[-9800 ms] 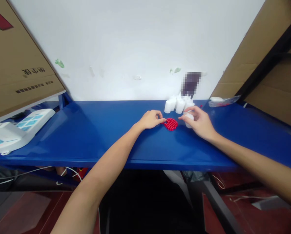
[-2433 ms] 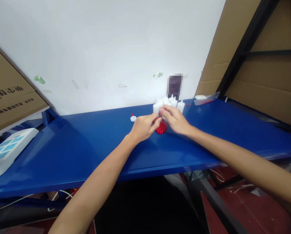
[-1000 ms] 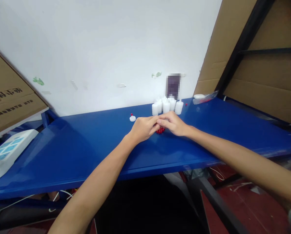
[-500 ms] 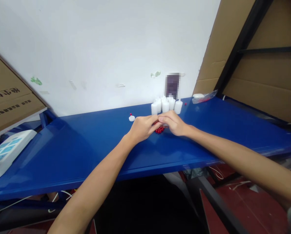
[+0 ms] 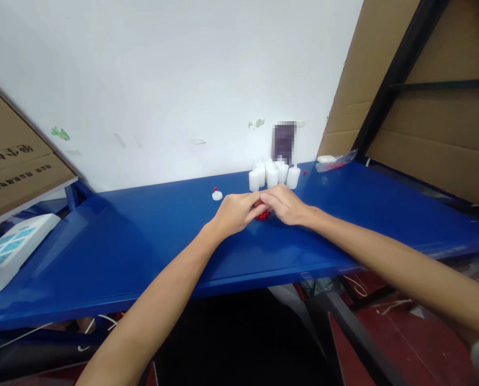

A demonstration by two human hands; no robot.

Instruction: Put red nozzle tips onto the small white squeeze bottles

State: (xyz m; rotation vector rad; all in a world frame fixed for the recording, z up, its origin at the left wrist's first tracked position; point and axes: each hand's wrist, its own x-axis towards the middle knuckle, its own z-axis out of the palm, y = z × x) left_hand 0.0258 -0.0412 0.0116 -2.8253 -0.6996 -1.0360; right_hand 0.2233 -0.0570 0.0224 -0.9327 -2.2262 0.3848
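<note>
A small pile of red beads (image 5: 263, 216) lies on the blue table (image 5: 143, 241), mostly covered by my two hands. My left hand (image 5: 234, 212) and my right hand (image 5: 286, 205) meet fingertip to fingertip right above the beads. Both have their fingers pinched together, and whatever they grip is hidden. Just behind the hands stands a cluster of small white bottles (image 5: 273, 174). A white cap with a red bead on top (image 5: 217, 195) lies to the left of my left hand.
A single red bead (image 5: 305, 172) and a plastic bag (image 5: 336, 160) lie at the back right. A white device (image 5: 10, 249) sits at the table's left end. Cardboard boxes (image 5: 10, 161) flank both sides, and a black frame (image 5: 400, 69) leans at the right.
Since the oldest frame my hands have closed in over the beads and the white cap has appeared on the left. Over the last second they have barely shifted.
</note>
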